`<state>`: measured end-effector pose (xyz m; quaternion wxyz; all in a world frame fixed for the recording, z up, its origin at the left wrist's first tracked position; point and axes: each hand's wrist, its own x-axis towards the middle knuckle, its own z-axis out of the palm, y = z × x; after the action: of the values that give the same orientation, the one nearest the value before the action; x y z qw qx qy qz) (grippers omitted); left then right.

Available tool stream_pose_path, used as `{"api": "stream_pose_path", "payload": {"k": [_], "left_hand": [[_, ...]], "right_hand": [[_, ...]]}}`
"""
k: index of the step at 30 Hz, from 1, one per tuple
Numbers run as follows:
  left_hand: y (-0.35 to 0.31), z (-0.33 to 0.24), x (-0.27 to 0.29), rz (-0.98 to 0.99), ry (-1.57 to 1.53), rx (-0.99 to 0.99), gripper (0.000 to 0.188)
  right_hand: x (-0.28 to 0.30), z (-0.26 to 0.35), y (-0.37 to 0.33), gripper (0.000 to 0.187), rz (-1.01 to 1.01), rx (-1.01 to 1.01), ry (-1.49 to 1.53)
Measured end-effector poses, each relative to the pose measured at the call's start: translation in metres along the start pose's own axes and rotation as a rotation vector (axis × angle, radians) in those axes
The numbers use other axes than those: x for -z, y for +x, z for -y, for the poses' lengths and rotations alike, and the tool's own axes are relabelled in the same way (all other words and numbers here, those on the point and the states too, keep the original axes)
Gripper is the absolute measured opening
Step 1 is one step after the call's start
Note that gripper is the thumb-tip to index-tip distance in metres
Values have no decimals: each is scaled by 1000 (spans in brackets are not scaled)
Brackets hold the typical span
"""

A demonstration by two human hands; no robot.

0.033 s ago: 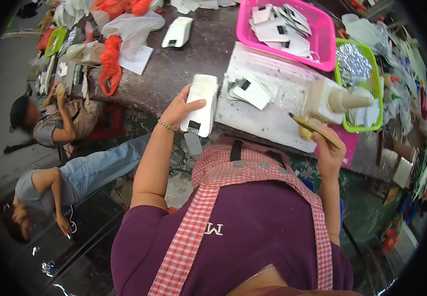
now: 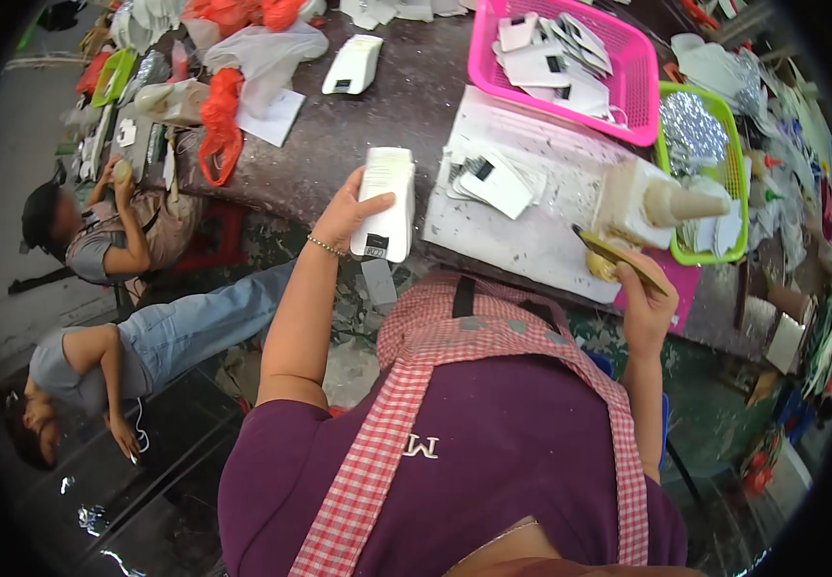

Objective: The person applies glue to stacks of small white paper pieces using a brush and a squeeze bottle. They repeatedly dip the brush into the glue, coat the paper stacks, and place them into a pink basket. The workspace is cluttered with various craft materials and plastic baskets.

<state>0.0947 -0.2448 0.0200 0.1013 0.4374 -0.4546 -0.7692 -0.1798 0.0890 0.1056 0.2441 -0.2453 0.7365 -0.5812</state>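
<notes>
My left hand point(image 2: 344, 213) is closed round a stack of white cut pieces point(image 2: 389, 192), thumb on top. The top piece bears a black patch at its near end. At the right, my right hand point(image 2: 649, 303) grips a flat yellowish-brown stick point(image 2: 628, 260) with a dark tip; its exact kind is unclear. The stick's tip is over a yellow lump point(image 2: 601, 265) beside a glue-crusted whitish bottle point(image 2: 632, 197) with a thick nozzle. Between my hands, a loose pile of similar white pieces point(image 2: 504, 188) lies on a stained white board point(image 2: 454, 221).
A pink basket point(image 2: 649, 96) of white pieces stands beyond the board, with a green basket point(image 2: 741, 216) to its right. One white piece point(image 2: 353, 62) lies farther back. Red and clear plastic bags point(image 2: 219, 125) lie at the left, where two other people point(image 2: 132, 236) are.
The stack in my left hand has turned slightly, showing less of its side edges. The stick in my right hand has tilted a little. The view has shifted slightly.
</notes>
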Motion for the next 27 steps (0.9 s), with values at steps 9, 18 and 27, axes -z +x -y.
{"api": "stream_pose_path", "payload": {"k": [9,18,27], "left_hand": [[79,-22,157,-386,-103,-205,45],[197,-54,232,-232,183,-96,60],[181,-55,220,-721,1279,-244,69]], "right_hand": [[9,0,-12,20,-40,-206,-112],[29,15,-19,23,-218,-284,-227],[53,-46,-31,28,-449,-443,-155]]}}
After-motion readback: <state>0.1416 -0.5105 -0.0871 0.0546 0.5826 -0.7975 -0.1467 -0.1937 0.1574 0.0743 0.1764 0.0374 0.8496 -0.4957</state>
